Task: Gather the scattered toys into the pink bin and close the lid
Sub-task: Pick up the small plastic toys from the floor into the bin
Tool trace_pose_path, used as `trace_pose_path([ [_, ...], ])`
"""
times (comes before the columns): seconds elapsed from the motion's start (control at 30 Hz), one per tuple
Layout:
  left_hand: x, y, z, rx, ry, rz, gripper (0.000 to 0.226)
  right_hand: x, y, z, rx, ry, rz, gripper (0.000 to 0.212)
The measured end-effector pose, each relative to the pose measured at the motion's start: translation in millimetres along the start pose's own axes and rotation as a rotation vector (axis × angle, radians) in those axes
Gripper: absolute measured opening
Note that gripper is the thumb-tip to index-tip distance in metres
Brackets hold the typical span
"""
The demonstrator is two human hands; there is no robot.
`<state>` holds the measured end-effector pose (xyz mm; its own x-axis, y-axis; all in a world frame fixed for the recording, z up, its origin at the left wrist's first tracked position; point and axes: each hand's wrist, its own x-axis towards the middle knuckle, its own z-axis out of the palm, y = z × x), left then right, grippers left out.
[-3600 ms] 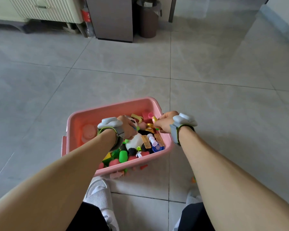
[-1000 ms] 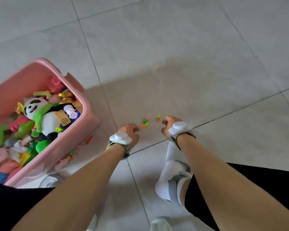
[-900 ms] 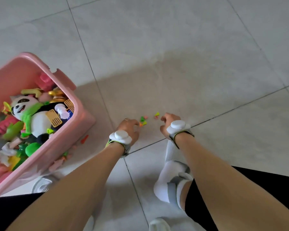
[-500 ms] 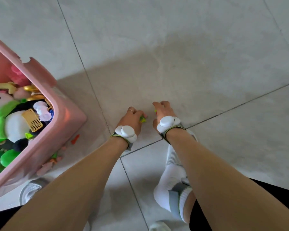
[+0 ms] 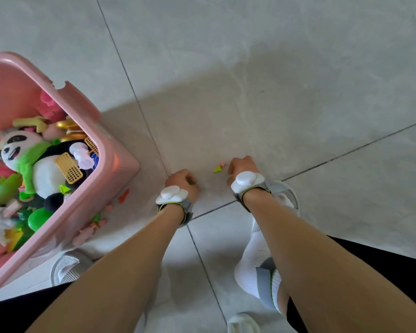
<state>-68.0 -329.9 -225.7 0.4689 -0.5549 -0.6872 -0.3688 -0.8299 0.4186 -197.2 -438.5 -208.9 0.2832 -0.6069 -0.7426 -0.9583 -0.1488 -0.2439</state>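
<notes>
Both hands are reaching down to the grey tiled floor [image 5: 274,80]. The left hand [image 5: 181,182] is curling its fingers around a small green toy piece [image 5: 190,181]; the right hand [image 5: 241,168] is curled beside 2 tiny yellow-green and pink plastic pieces [image 5: 219,167], its grasp unclear. The open pink plastic bin [image 5: 111,169] is sitting at left, holding a plush panda [image 5: 31,159]

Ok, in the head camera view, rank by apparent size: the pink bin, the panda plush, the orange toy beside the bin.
1. pink bin, partly out of frame
2. panda plush
3. orange toy on the floor
</notes>
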Motion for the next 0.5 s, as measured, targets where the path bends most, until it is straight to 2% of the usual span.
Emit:
trace_pose_path([
  [0.1,-12,-8,-4,-0.133,0.023,-0.075,0.008,-9,4,-6,0.104,-0.028,0.056,0.031],
  [0.27,-36,-4,-14,-0.339,0.055,-0.099,0.013,-36,2,-4,0.450,-0.054,0.096,0.015],
  [0.37,-57,6,-30,-0.452,0.108,-0.068,0.015,-54,-13,-7,0.717,-0.053,0.048,0.020],
  [0.5,-87,14,-54,-0.563,0.220,-0.025,0.020,-84,-43,-19,0.883,-0.063,0.014,0.023],
])
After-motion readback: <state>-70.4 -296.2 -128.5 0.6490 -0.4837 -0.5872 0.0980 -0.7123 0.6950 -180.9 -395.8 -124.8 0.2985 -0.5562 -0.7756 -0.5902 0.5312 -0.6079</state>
